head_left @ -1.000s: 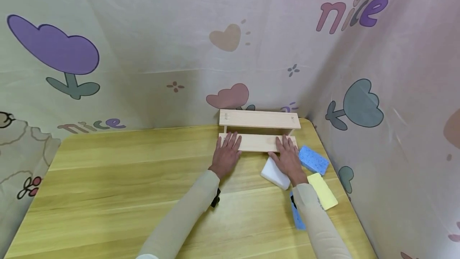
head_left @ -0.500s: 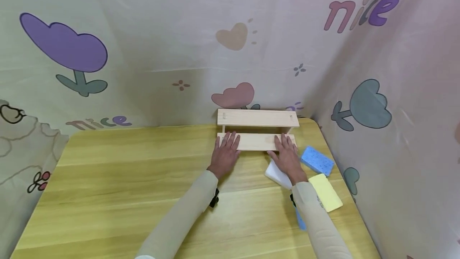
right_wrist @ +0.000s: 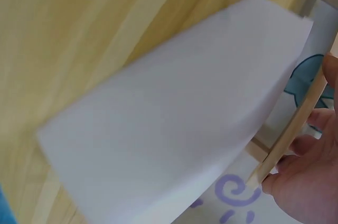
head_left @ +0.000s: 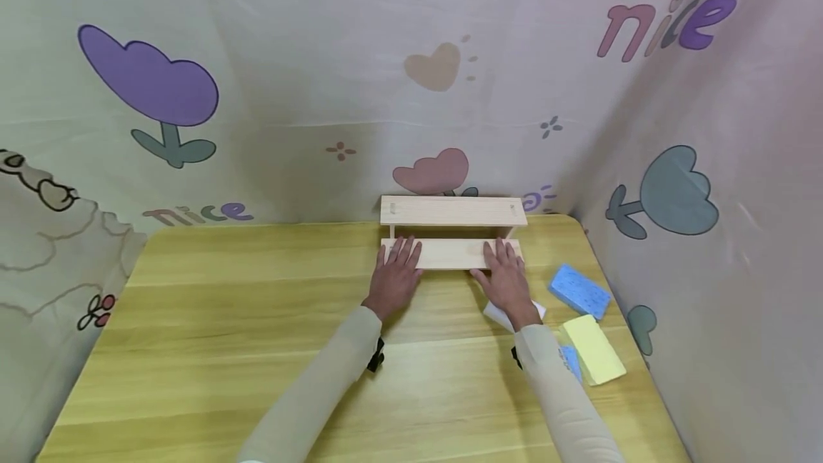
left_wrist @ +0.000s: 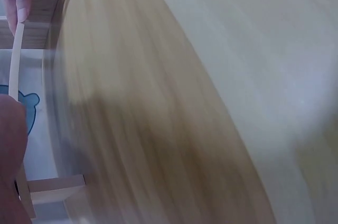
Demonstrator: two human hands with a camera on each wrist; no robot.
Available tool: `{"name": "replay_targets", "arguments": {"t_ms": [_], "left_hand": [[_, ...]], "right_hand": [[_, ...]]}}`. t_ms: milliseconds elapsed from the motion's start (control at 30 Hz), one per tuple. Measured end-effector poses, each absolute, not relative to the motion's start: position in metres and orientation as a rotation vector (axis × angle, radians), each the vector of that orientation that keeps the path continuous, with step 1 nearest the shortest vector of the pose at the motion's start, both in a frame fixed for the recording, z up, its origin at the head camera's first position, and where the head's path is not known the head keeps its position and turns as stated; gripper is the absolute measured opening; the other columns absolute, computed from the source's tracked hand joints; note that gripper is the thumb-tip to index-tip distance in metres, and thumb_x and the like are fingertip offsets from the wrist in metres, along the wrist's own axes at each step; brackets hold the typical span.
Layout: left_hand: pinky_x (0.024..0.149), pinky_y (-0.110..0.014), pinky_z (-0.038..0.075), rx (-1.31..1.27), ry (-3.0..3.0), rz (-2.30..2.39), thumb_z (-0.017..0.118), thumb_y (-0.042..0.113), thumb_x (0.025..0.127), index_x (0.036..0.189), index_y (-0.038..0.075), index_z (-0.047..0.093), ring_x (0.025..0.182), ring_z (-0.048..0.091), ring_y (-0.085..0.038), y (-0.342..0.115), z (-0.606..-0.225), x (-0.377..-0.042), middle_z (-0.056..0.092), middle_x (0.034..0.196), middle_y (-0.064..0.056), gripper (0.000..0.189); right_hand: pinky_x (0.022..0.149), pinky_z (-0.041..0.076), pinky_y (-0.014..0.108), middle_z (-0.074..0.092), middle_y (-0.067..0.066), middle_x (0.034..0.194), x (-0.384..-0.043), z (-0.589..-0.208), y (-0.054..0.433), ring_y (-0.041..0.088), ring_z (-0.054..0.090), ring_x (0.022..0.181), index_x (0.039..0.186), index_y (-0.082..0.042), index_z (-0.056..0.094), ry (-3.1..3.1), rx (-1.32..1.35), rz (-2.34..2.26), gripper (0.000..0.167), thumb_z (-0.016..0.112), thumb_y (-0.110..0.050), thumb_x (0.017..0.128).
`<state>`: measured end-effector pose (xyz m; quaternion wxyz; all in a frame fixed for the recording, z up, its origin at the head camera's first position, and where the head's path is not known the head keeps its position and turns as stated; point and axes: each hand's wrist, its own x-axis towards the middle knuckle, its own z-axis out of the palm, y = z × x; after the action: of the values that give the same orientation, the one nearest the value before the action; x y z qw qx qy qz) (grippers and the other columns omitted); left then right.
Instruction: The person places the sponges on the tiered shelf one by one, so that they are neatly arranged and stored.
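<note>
A two-tier pale wooden shelf stands at the back of the table near the wall. My left hand holds the left end of its lower board, fingers laid across the top. At the right end my right hand holds the same board, its thumb at the front edge. In the right wrist view the fingers reach over the board, beside a large blurred white sponge. The left wrist view shows the thin front edge of the board between both hands; the left fingertips are hidden there.
On the right of the wood-grain table lie a blue sponge, a yellow sponge and another blue sponge, partly under the right sleeve. Patterned cloth walls close off the back and right side.
The shelf has slid a little to the left along the back wall, with both hands on its lower board. The sponges keep their places while the view shifts.
</note>
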<state>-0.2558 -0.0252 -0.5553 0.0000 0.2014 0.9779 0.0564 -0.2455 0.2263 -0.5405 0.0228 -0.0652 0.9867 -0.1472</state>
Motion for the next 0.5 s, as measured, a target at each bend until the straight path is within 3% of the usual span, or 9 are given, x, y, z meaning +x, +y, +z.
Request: {"name": "replay_targets", "arguments": {"t_ms": [500], "left_hand": [[0.120, -0.054, 0.014, 0.618, 3.112, 0.213, 0.031, 0.038, 0.103, 0.152, 0.014, 0.020, 0.148, 0.013, -0.027, -0.056, -0.553, -0.241, 0.018, 0.160, -0.007, 0.055]], "right_hand": [[0.118, 0.014, 0.058, 0.014, 0.022, 0.157, -0.239, -0.541, 0.196, 0.040, 0.011, 0.146, 0.151, -0.008, 0.022, 3.061, -0.230, -0.451, 0.070, 0.045, -0.048, 0.097]]}}
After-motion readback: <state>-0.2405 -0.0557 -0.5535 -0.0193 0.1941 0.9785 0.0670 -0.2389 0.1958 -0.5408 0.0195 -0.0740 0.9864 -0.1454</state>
